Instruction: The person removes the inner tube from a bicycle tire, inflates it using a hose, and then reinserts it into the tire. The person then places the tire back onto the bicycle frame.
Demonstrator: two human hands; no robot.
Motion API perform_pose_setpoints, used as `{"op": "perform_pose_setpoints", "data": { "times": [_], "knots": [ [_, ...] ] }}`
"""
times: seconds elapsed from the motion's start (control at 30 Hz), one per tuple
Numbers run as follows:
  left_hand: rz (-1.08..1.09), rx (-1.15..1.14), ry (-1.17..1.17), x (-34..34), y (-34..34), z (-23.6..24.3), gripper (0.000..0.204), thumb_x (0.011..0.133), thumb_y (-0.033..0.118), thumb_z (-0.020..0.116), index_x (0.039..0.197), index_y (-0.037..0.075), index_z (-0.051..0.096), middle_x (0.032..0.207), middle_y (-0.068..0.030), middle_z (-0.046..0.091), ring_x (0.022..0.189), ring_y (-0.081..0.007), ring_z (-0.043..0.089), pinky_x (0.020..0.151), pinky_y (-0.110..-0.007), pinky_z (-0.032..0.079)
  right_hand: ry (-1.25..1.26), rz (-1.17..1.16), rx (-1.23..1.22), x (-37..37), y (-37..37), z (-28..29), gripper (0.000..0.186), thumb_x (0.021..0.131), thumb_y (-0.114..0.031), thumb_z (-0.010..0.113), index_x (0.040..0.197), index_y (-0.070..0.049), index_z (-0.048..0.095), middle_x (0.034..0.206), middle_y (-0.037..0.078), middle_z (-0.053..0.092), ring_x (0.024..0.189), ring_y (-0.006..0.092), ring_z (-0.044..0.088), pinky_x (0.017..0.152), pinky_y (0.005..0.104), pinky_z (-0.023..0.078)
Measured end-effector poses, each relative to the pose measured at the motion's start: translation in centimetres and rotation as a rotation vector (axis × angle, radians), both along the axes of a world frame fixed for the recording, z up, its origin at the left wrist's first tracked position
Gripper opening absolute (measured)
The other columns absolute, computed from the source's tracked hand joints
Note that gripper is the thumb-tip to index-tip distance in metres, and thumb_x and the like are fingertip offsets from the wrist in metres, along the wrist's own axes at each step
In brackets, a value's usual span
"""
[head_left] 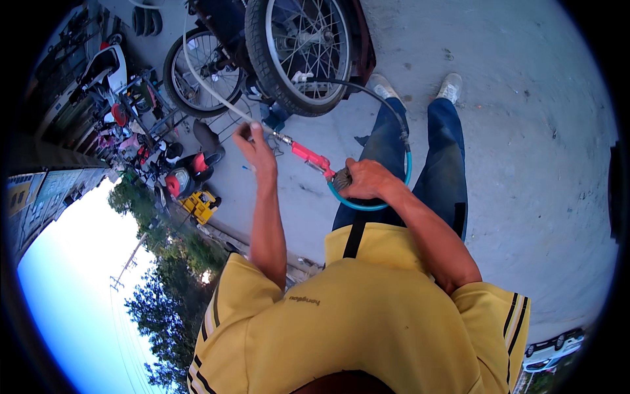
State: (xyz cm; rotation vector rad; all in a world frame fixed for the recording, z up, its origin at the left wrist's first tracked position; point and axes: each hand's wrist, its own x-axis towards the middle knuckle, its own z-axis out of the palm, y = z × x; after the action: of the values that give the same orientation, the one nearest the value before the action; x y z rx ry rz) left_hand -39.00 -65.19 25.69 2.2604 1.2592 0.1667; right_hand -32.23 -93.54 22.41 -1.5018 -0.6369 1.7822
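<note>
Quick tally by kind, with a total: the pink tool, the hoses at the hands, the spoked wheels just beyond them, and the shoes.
Pink tool: 1
Hoses (pale, teal-and-black): 2
Spoked wheels (larger-looking, smaller-looking): 2
Shoes (left, right): 2
Total: 7

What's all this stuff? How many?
Inflator: one, pink-red, centre
Spoked wheels: two, black-tyred, top
Pale hose: one, whitish, upper left
Second hose: one, teal-black, inflator to nearer wheel
Parked vehicles: several, mixed colours, left
Machine: one, yellow, left
Trees: several, green, lower left
Car: at least one, white, lower right
Shoes: two, pale, top
Jeans: one, blue, above shirt
Shirt: one, yellow, bottom
Left hand: one, bare, at pale hose
Right hand: one, bare, holding inflator
</note>
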Motion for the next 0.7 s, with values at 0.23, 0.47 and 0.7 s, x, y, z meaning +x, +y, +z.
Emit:
{"op": "perform_pose_setpoints", "data": {
  "times": [0.23,0.47,0.7],
  "knots": [
    [0.332,-0.651,-0.127,-5.4,-9.0,-0.5,0.082,0.095,0.058,0.067,0.144,-0.001,0.039,0.120,-0.0199,0.063,0.108,-0.0260,0.064,0.086,-0.034,0.053,-0.026,0.032,-0.026,0.0,1.8,1.2,0.073,0.073,-0.045,0.076,0.122,0.006,0.060,0.113,0.028,0.071,0.110,0.0401,0.068,0.097,0.0435,0.054],
    [0.588,-0.539,-0.133,-1.6,-10.4,-1.3,0.026,0.098,0.022,0.072,0.089,0.002,0.057,0.063,-0.0029,0.053,0.057,-0.0175,0.061,0.049,-0.030,0.044,-0.049,0.098,-0.042,-1.4,3.6,1.9,0.075,0.076,-0.045,0.078,0.127,0.006,0.056,0.113,0.027,0.071,0.110,0.0404,0.068,0.097,0.0448,0.054],
    [0.630,-0.533,-0.077,-2.1,-9.3,-1.1,0.027,0.097,0.021,0.074,0.089,0.001,0.058,0.063,-0.0043,0.055,0.058,-0.0181,0.061,0.049,-0.030,0.043,-0.102,0.144,-0.030,-1.0,4.6,2.5,0.072,0.078,-0.045,0.078,0.127,0.004,0.057,0.115,0.025,0.070,0.110,0.0396,0.068,0.096,0.0463,0.054]
  ]
}}
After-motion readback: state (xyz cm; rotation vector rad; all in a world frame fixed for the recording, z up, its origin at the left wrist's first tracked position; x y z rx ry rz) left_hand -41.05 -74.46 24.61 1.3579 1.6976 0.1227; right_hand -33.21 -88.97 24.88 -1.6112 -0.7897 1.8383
